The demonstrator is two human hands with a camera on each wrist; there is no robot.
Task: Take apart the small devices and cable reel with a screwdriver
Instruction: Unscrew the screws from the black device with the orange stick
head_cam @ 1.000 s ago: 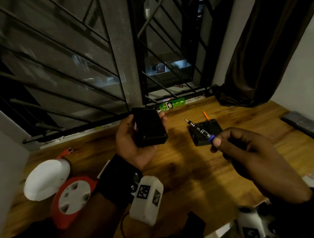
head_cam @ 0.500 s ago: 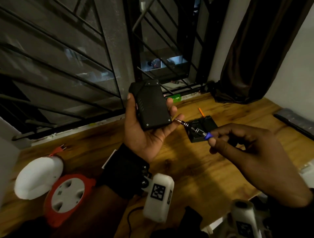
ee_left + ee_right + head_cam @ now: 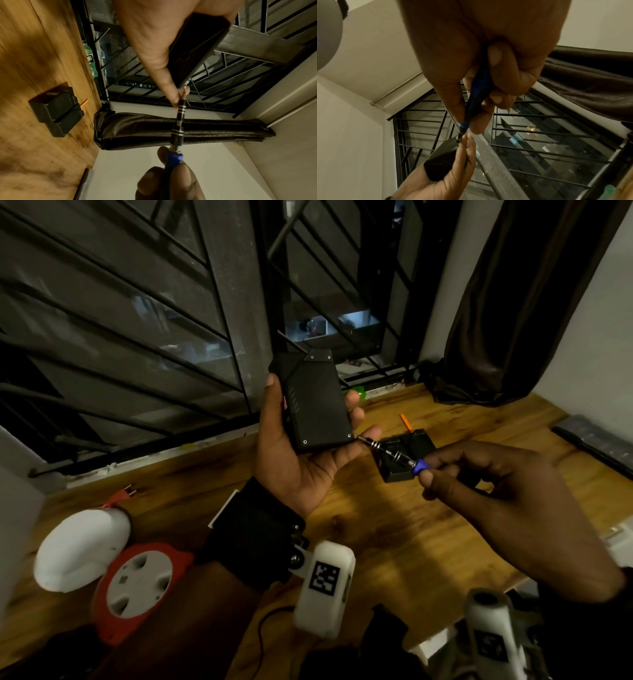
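Left hand (image 3: 301,460) cradles a flat black rectangular plastic device (image 3: 317,402) at frame centre, raised off the wooden counter (image 3: 394,535) and tilted face-up, thumb on one long edge and fingers wrapped round the other; probably so the corner screws face the tool and the case cannot twist. Right hand (image 3: 507,494), centre right, pinches the blue-handled precision screwdriver with banded metal shaft (image 3: 390,451) near its collar, a fingertip grip suited to light turning. Tip sits at the device's lower right corner screw; whether seated, cannot tell. Left forefinger lies alongside the shaft, likely steadying it. Red and white round cable reel (image 3: 137,587) waits lower left on the counter, a second black boxy device (image 3: 407,455) behind the shaft.
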